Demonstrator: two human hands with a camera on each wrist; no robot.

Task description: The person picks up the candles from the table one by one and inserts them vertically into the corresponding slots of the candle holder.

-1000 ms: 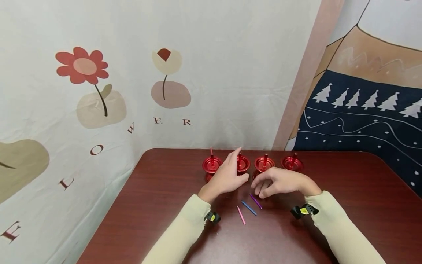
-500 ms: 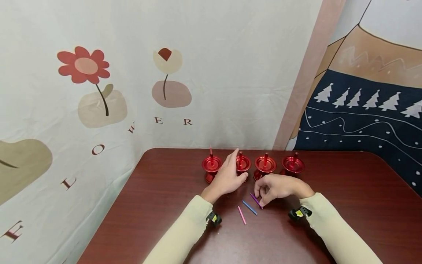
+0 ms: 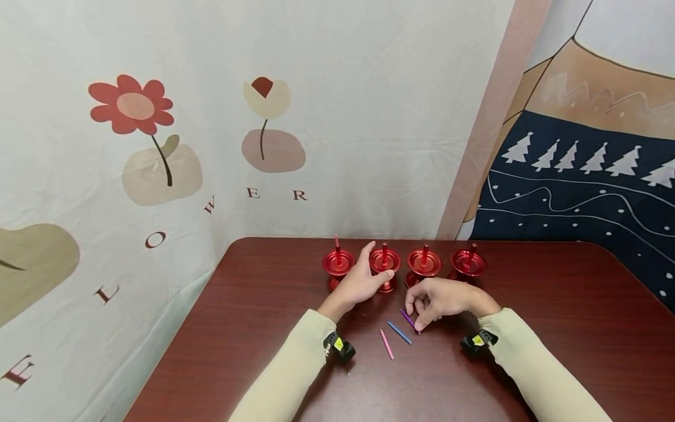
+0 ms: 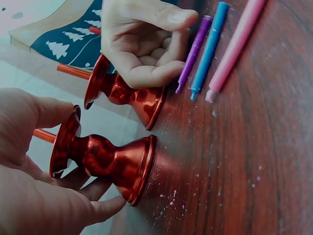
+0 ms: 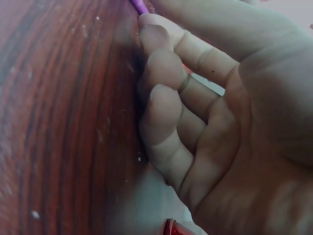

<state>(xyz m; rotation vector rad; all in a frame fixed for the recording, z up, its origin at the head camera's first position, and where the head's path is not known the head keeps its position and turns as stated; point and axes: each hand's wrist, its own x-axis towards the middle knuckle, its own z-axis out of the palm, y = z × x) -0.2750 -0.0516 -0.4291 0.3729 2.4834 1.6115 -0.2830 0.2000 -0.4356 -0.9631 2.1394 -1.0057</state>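
A row of shiny red candle holders stands along the back of the table. The leftmost holder [image 3: 338,271] bears a thin, pale-topped candle [image 3: 336,239]. My left hand [image 3: 357,286] grips the second candle holder [image 4: 100,155], thumb at the dish rim and fingers curled behind its stem and foot. My right hand [image 3: 447,296] pinches the purple candle [image 4: 195,51] between thumb and forefinger, one at each end, low over the table; its other fingers are curled in. Beside it lie a blue candle [image 3: 399,332] and a pink candle [image 3: 387,344].
To the right stand a third candle holder [image 3: 423,262] and a fourth holder [image 3: 468,264], partly behind the right hand. The brown wooden table [image 3: 253,328] ends at a wall hanging [image 3: 358,193] with printed flowers. A dark hanging [image 3: 569,199] covers the right.
My right hand has come down and toward me onto the purple candle, thumb and forefinger closing at its ends. My left hand has turned slightly lower around the second holder.
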